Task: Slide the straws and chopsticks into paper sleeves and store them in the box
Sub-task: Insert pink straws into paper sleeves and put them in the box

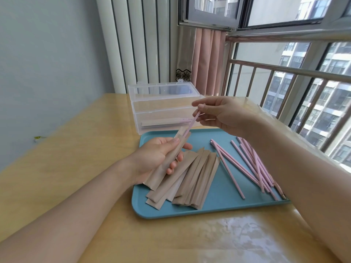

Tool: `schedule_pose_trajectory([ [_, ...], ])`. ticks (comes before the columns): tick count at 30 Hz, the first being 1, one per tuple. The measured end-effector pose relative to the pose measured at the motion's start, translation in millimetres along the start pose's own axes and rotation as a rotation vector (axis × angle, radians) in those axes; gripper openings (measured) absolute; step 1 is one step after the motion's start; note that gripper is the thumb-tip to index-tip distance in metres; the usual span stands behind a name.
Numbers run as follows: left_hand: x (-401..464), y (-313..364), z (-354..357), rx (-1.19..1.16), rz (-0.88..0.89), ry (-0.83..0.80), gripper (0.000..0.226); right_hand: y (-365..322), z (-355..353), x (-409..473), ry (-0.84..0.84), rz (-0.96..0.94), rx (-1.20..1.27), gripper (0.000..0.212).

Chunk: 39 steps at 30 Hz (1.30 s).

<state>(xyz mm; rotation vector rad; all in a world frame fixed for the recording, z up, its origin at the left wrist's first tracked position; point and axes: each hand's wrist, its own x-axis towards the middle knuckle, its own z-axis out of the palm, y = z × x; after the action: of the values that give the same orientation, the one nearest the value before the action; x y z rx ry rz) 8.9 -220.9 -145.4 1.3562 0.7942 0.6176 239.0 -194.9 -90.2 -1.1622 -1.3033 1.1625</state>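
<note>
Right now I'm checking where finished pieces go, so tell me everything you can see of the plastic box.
The plastic box is clear and rectangular. Its hinged lid stands open at the back, with two small latch tabs on its upper edge. It sits on the wooden table, just behind the blue tray. Inside lie a few sleeved pieces, brown paper with pink showing at one end. Neither hand touches it.

Bare surface (66, 149) stretches wide across the left of the frame, open running there. Centre-right is crowded: the tray (224, 204) carries sleeves (191, 179) and straws (252, 168), the clear box (163, 111) blocks behind, railing (284, 73) fences the right.
</note>
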Motion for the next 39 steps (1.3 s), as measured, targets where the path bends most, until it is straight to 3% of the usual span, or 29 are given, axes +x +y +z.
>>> schedule_pose_trajectory([
  [15, 1.4, -2.0, -4.7, -0.030, 0.006, 0.036, 0.037, 3.3, 11.3, -5.9, -0.237, 0.091, -0.310, 0.028],
  [27, 1.5, -2.3, -3.2, -0.005, 0.003, 0.024, 0.037, 4.6, 14.2, -7.5, -0.415, 0.163, -0.264, 0.035],
  [29, 0.5, -2.0, -3.8, -0.007, 0.003, 0.033, 0.037, 2.4, 11.9, -7.7, -0.358, 0.166, -0.254, 0.038],
  [31, 0.0, -1.2, -4.9, -0.003, 0.008, 0.048, 0.037, 0.3, 6.1, -5.7, -0.154, 0.135, -0.394, 0.040],
  [33, 0.1, -0.5, -5.3, -0.014, 0.010, 0.062, 0.037, 0.0, -6.0, -3.0, 0.016, 0.137, -0.797, 0.041],
  [35, 0.3, -0.3, -5.4, -0.030, 0.004, 0.070, 0.037, 1.5, -16.2, -2.7, -0.014, 0.305, -1.066, 0.042],
  [37, 0.0, -0.1, -4.9, -0.035, -0.004, 0.072, 0.037, 3.0, -17.1, -5.0, -0.104, 0.482, -1.122, 0.046],
  [39, 0.1, -0.1, -4.3, -0.033, -0.007, 0.068, 0.037, 4.2, -14.1, -5.8, -0.137, 0.539, -1.097, 0.039],
])
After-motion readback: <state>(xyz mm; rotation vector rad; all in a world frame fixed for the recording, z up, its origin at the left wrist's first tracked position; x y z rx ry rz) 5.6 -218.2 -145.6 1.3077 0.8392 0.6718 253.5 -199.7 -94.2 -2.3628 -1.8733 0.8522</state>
